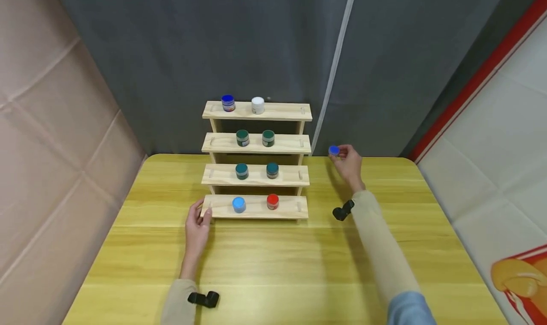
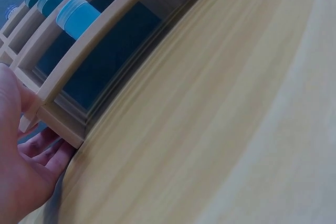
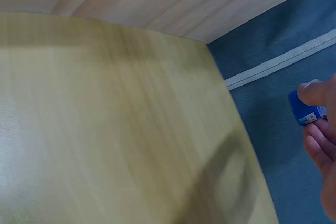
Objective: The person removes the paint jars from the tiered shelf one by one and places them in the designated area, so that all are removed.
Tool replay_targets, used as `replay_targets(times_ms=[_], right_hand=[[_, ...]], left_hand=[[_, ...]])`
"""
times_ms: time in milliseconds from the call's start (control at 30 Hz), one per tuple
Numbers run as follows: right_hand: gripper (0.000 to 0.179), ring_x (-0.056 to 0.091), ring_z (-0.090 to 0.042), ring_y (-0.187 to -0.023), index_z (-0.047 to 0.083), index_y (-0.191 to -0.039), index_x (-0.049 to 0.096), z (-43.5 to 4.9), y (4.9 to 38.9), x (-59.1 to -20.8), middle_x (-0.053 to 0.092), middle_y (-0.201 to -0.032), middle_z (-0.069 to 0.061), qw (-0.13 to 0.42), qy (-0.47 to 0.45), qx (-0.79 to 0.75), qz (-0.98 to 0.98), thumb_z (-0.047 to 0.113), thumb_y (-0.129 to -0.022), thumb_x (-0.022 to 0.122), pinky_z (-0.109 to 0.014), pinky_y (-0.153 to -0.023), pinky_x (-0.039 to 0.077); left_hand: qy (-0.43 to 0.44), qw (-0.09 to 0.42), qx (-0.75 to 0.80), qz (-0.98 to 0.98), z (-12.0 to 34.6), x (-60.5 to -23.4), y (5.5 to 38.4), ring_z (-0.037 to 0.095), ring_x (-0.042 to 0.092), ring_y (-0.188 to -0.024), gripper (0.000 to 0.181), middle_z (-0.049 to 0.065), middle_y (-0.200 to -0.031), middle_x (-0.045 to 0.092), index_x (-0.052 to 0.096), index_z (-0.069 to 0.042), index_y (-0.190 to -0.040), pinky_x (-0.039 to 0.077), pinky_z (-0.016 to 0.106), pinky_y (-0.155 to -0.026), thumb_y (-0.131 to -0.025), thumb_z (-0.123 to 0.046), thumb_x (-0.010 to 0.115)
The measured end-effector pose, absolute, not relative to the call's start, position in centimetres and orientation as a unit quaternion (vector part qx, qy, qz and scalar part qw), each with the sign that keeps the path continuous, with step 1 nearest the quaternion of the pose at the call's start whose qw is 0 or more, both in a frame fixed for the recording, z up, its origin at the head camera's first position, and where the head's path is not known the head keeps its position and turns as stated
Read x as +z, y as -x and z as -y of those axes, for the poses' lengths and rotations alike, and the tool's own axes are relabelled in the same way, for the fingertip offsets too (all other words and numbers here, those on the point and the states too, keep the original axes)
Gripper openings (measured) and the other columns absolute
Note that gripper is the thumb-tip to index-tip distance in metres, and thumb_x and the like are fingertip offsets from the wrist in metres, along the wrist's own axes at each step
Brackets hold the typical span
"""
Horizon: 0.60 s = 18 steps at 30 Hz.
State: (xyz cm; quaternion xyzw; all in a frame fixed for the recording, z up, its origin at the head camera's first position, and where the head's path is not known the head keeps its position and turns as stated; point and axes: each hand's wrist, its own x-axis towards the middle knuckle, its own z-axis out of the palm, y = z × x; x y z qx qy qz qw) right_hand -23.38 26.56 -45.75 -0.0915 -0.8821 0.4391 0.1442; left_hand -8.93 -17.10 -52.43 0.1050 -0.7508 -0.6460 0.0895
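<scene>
My left hand point(image 1: 197, 230) grips the left end of the lowest step of a wooden tiered stand point(image 1: 256, 212), thumb on top and fingers around the side. To the right of the stand, my right hand point(image 1: 349, 166) pinches a small jar with a blue lid point(image 1: 334, 150), held up near the table's back edge. On the lowest step are a light blue jar point(image 1: 239, 205) and a red jar point(image 1: 272, 201). Two dark teal jars stand on the step above, and two green jars point(image 1: 242, 138) above those. The top step bears a dark blue jar point(image 1: 228, 103) and a white jar point(image 1: 258, 105).
The stand rests on a wood-grain table point(image 1: 265, 268), toward its back edge. Behind hangs a dark grey curtain point(image 1: 192, 44) with a pale strip point(image 1: 337, 59). Light panels flank both sides, the right one edged in red. Each wrist wears a black strap.
</scene>
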Motion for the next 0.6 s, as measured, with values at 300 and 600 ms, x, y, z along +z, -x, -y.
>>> replay_targets(times_ms=[300,600], right_hand=[[0.04,0.062,-0.039,-0.114,-0.009,-0.124,0.057,-26.1,22.8,-47.4,0.065,-0.121,-0.028,0.126,0.103,0.44,0.883,0.009,-0.092,0.073,-0.047,-0.101,0.051],[0.04,0.062,-0.039,-0.113,-0.005,-0.126,0.057,-25.9,22.0,-49.3,0.064,-0.122,-0.026,0.093,0.105,0.45,0.882,0.013,-0.094,0.071,-0.049,-0.098,0.053]], left_hand=[[-0.107,0.088,-0.646,0.751,17.1,-52.4,9.0,0.009,0.058,-0.082,0.043,0.024,-0.128,0.064,0.047,-0.005,-0.147,0.045,0.015,-0.067,-0.105,-0.013,0.054],[-0.107,0.089,-0.653,0.745,17.2,-52.5,9.0,0.009,0.058,-0.079,0.044,0.024,-0.12,0.064,0.047,-0.006,-0.147,0.045,0.016,-0.066,-0.104,-0.01,0.054]])
